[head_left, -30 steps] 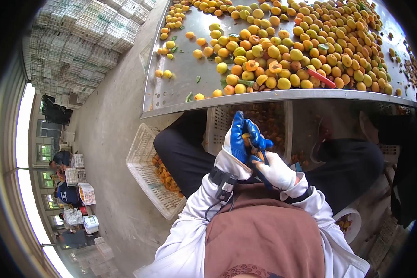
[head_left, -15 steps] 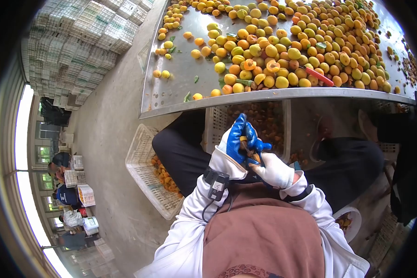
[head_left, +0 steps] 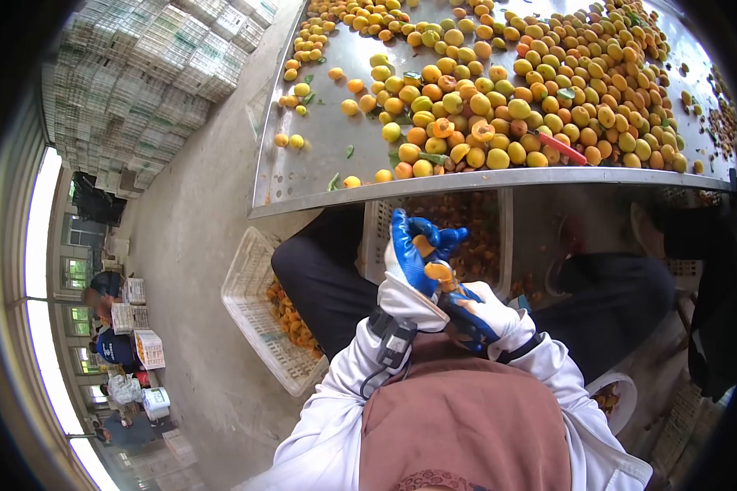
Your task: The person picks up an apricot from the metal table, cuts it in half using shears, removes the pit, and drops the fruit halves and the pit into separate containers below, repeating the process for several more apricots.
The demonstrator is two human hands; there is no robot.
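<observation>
The hands work close in front of the chest, both in white gloves with blue-coated palms. The left hand (head_left: 409, 260) stands upright with its fingers curled round an apricot piece (head_left: 423, 244) near the fingertips. The right hand (head_left: 477, 313), lower and just beside it, closes its fingertips on a second apricot piece (head_left: 440, 272) that lies against the heel of the left palm; the two hands touch there. I cannot tell whether the right hand also holds a tool. A small dark device (head_left: 394, 340) is strapped on the left wrist over the white sleeve. Below the right elbow sits a white bowl (head_left: 622, 385) with some orange fruit in it. Between the person's knees, under the worktop's edge, stands a white plastic crate (head_left: 378, 237) holding dark orange fruit pieces. On the concrete floor to the left lies a second, tilted crate (head_left: 250, 282) with apricot halves along its lower side. Beyond is the metal worktop (head_left: 319, 147), heaped with a pile of whole apricots (head_left: 549, 74) and scattered green leaves, with a red-handled tool (head_left: 562, 148) lying near the front rim. Far left, stacked crates (head_left: 139, 74) rise high, and other people (head_left: 110, 344) crouch by the windows.
</observation>
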